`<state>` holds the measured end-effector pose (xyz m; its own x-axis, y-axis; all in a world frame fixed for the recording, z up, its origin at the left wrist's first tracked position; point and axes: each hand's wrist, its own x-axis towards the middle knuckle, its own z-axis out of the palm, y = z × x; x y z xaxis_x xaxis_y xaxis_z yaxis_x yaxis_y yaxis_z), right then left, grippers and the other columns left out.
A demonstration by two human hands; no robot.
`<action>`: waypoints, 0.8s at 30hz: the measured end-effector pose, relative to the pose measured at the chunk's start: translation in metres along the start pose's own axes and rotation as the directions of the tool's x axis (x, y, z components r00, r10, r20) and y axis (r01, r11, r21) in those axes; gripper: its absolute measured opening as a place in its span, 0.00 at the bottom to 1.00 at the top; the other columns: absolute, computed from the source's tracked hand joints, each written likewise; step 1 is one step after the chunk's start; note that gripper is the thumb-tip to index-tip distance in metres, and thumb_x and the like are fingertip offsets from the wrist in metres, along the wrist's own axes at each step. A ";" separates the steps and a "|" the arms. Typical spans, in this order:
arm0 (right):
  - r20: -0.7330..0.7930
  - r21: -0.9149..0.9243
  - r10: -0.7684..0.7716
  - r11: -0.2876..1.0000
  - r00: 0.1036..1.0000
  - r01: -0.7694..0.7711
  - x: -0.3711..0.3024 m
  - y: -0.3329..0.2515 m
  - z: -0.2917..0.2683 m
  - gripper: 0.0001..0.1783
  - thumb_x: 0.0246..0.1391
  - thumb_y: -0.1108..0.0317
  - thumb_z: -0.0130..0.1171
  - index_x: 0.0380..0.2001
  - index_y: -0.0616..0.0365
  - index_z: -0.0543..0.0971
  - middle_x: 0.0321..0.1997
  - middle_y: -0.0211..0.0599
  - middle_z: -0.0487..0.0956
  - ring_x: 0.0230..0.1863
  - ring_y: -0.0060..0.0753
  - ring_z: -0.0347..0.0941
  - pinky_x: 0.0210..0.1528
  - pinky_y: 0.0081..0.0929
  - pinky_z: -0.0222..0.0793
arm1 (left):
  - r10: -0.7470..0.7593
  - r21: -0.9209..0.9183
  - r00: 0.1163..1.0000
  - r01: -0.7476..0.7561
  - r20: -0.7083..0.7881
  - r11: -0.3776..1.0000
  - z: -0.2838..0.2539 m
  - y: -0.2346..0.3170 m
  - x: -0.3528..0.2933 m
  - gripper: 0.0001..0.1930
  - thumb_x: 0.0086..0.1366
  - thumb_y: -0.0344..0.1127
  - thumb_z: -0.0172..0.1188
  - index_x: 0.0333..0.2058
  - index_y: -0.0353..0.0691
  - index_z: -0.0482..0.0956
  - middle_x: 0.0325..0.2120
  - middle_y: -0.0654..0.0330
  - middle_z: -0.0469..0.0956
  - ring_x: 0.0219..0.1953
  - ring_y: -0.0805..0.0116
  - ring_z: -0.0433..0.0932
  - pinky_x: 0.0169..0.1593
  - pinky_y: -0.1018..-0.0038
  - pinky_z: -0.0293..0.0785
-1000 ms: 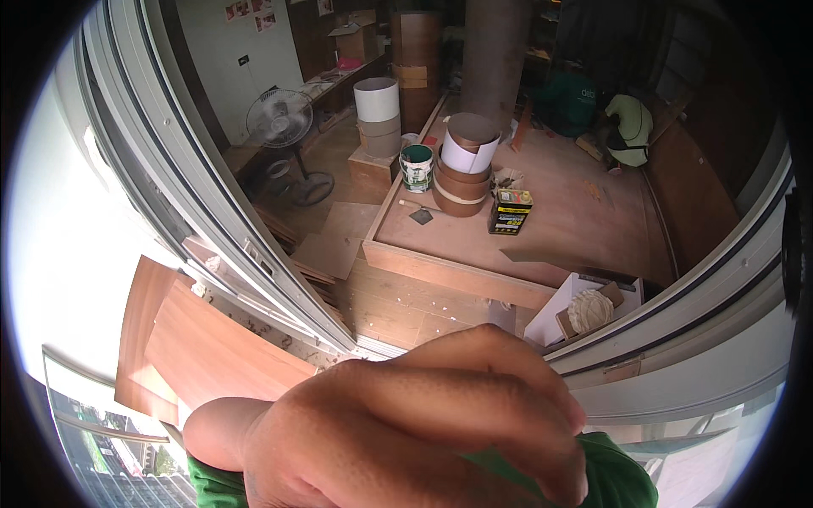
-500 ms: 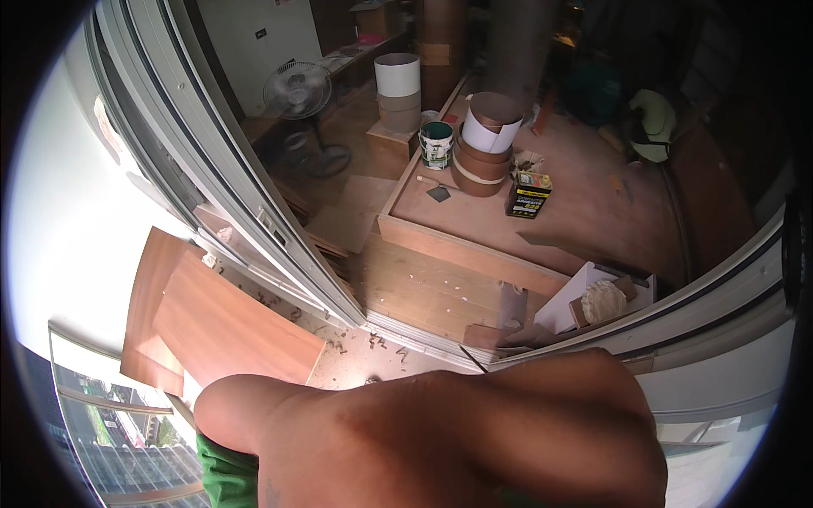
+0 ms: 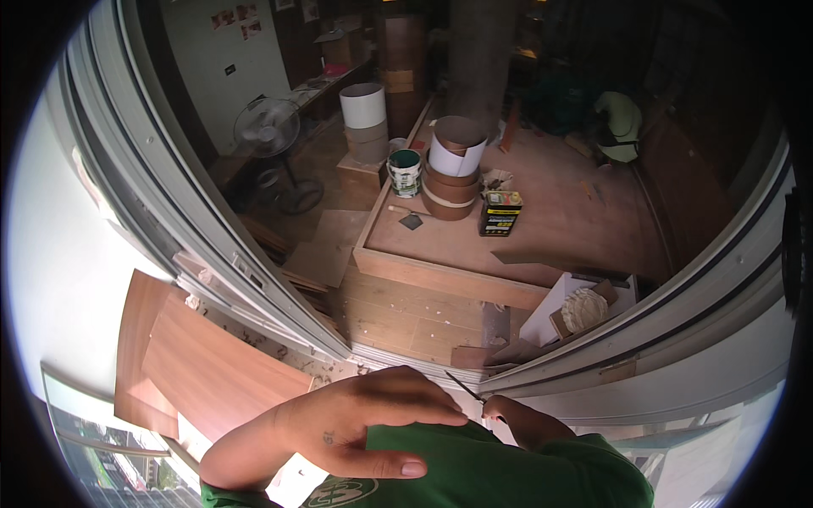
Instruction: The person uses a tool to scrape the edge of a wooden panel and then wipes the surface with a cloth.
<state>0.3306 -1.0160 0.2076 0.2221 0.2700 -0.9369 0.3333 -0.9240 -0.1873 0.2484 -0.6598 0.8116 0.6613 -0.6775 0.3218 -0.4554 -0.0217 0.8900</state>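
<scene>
My left hand (image 3: 381, 419) is raised before my green shirt (image 3: 483, 466). Its fingers are stretched out, the thumb stands apart, and nothing shows in its grip. To its right, my right hand (image 3: 508, 416) is closed round the near end of a thin, dark, pointed tool (image 3: 462, 386). The tool points up and to the left, toward the door sill; its handle is mostly hidden, so its kind cannot be told. Left of my left arm lean wood-grain panels (image 3: 224, 351).
Beyond the sliding-door track (image 3: 415, 362) a low wooden platform (image 3: 440, 273) carries a green-and-white bucket (image 3: 405, 173), rolled edging strips (image 3: 449, 190), a black-and-yellow can (image 3: 500, 213) and a scraper (image 3: 410, 220). A fan (image 3: 269, 127) stands left; a person (image 3: 618, 127) crouches far right.
My arms, crossed close before the camera earlier, have dropped and parted, so both hands and the green shirt now show. The room has shifted slightly left in view.
</scene>
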 end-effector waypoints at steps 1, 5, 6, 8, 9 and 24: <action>0.036 -0.063 -0.046 0.997 0.998 0.048 -0.009 0.013 0.003 0.19 0.53 0.53 0.61 0.33 0.59 0.86 0.27 0.40 0.84 0.30 0.38 0.81 0.36 0.43 0.75 | -0.036 0.003 0.998 0.036 0.048 0.999 0.000 -0.016 -0.003 0.27 0.60 0.37 0.68 0.55 0.29 0.76 0.53 0.44 0.77 0.53 0.49 0.76 0.57 0.60 0.69; 0.103 -0.287 -0.146 0.943 0.984 0.170 -0.031 -0.001 -0.021 0.17 0.56 0.57 0.56 0.34 0.58 0.86 0.34 0.40 0.86 0.34 0.40 0.81 0.39 0.45 0.75 | -0.283 0.130 0.959 0.276 0.037 0.952 0.021 -0.041 -0.028 0.27 0.57 0.36 0.73 0.54 0.31 0.78 0.50 0.47 0.80 0.52 0.51 0.79 0.55 0.64 0.73; 0.093 -0.277 -0.130 0.949 0.987 0.151 -0.035 -0.002 -0.025 0.17 0.56 0.58 0.56 0.34 0.58 0.86 0.34 0.40 0.86 0.34 0.40 0.81 0.39 0.45 0.75 | -0.312 0.137 0.950 0.306 0.025 0.942 0.025 -0.053 -0.039 0.26 0.58 0.36 0.72 0.53 0.33 0.78 0.49 0.48 0.80 0.52 0.51 0.79 0.55 0.64 0.73; 0.060 -0.269 -0.121 0.954 0.991 0.132 -0.035 0.002 -0.026 0.17 0.56 0.57 0.56 0.34 0.57 0.87 0.33 0.37 0.86 0.34 0.39 0.82 0.39 0.44 0.76 | -0.373 0.149 0.928 0.370 -0.010 0.917 0.033 -0.076 -0.060 0.23 0.60 0.37 0.70 0.52 0.36 0.79 0.48 0.49 0.81 0.51 0.52 0.79 0.55 0.65 0.74; 0.036 -0.247 -0.109 0.962 0.993 0.115 -0.035 0.005 -0.023 0.16 0.56 0.57 0.56 0.34 0.56 0.87 0.32 0.37 0.86 0.34 0.38 0.82 0.39 0.43 0.76 | -0.419 0.120 0.907 0.419 -0.027 0.900 0.036 -0.081 -0.065 0.20 0.62 0.37 0.68 0.52 0.37 0.80 0.50 0.49 0.80 0.53 0.54 0.78 0.57 0.66 0.73; 0.021 -0.191 -0.075 0.978 0.997 0.078 -0.040 -0.003 -0.026 0.20 0.55 0.51 0.59 0.32 0.56 0.87 0.33 0.38 0.86 0.37 0.38 0.82 0.43 0.41 0.75 | -0.942 -0.249 0.302 0.910 -0.149 0.331 0.076 -0.164 -0.182 0.18 0.70 0.43 0.60 0.50 0.38 0.82 0.44 0.57 0.84 0.49 0.66 0.80 0.56 0.72 0.72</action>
<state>0.3449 -1.0171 0.2530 0.1766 0.3331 -0.9262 0.5189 -0.8311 -0.1999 0.1570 -0.5888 0.5827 0.7169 -0.0746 -0.6932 0.5999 -0.4406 0.6678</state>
